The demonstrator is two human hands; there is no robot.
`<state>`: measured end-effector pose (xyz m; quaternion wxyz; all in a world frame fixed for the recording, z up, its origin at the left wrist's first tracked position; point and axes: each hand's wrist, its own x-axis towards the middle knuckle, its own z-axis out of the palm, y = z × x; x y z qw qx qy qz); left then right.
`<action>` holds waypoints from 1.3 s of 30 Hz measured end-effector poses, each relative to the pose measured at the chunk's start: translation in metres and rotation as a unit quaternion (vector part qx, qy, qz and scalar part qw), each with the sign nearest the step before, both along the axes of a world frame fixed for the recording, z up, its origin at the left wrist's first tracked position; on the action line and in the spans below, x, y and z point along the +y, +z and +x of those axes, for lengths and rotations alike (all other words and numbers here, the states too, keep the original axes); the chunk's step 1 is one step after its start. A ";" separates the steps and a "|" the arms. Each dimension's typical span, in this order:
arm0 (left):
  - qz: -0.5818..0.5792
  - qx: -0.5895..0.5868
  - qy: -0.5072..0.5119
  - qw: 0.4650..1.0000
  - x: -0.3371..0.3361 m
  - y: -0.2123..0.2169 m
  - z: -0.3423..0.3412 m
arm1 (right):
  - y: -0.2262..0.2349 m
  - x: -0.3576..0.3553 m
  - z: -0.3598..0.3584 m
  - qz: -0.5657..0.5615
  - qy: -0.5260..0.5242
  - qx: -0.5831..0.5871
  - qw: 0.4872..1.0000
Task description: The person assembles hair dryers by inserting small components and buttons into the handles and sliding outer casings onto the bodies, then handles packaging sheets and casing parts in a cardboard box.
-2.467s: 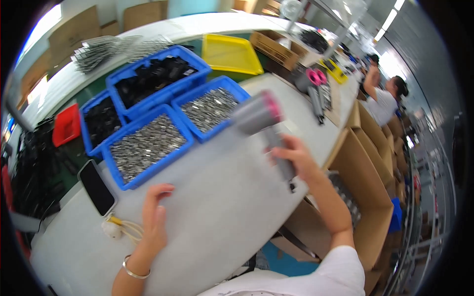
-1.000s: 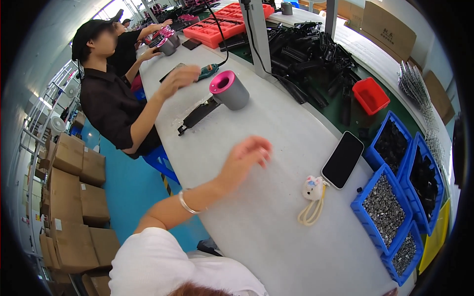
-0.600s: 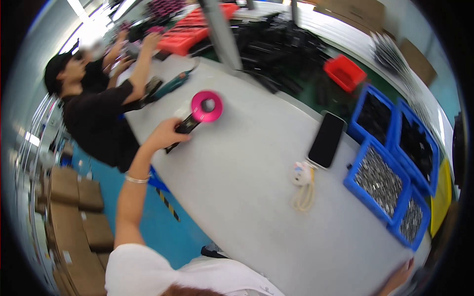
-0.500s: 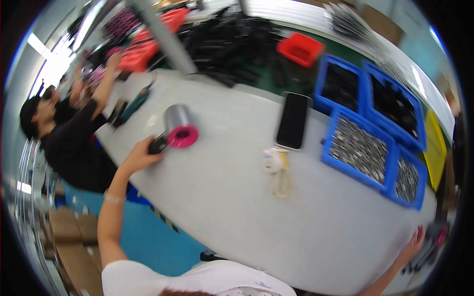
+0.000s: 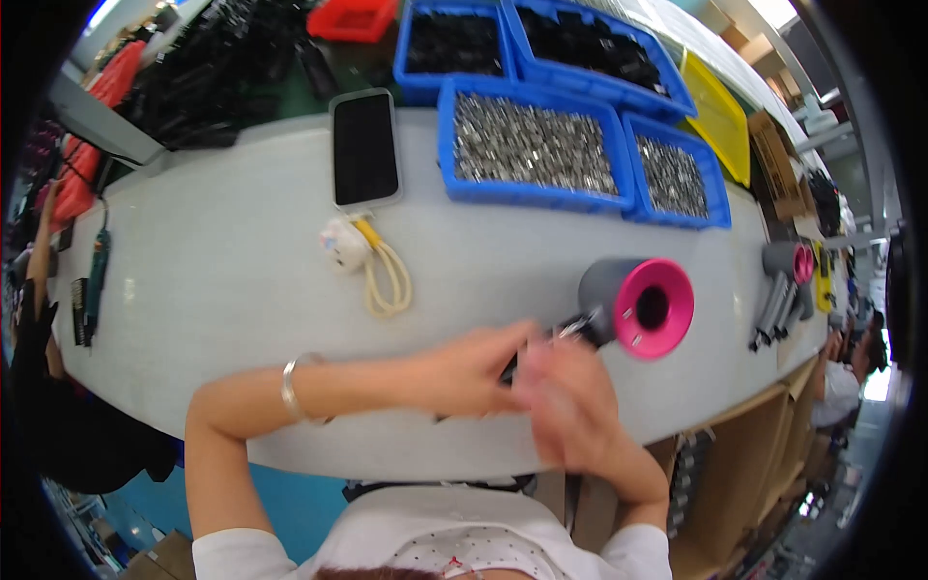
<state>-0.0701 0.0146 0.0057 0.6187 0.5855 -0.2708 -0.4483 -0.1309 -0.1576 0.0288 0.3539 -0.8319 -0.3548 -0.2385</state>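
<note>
A hair dryer body with a grey barrel and a pink ring on its end sits low over the table, right of centre. Its dark handle points down and left toward my hands. My left hand, a silver bangle on its wrist, is closed round the dark handle. Against it, over the same handle, my right hand overlaps the left fingertips; its fingers are smeared by motion, so their grip does not show. Left of the dryer lie a phone and a pale looped strap with a white charm.
Blue bins of small metal parts and black pieces line the far side, near a red tray. At right lie more grey dryer bodies and a yellow lid. A green power tool lies at left, by a co-worker's arm.
My view has swung right. My left hand has carried the hair dryer from the table's left side to the right, and my right hand has come in to meet it at the handle.
</note>
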 end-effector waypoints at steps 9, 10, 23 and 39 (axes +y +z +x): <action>0.000 0.320 -0.090 0.943 -0.008 -0.011 0.005 | 0.008 -0.027 0.033 -0.106 -0.126 0.132 0.977; -0.001 0.296 -0.055 0.954 -0.007 -0.013 0.001 | 0.013 -0.022 0.033 -0.139 -0.122 0.156 0.970; -0.023 0.284 0.012 0.958 -0.002 -0.020 -0.006 | 0.008 -0.006 0.023 -0.177 -0.103 0.162 0.965; -0.077 0.372 0.075 0.922 -0.007 -0.022 -0.013 | -0.002 -0.002 -0.001 -0.207 -0.153 0.112 0.960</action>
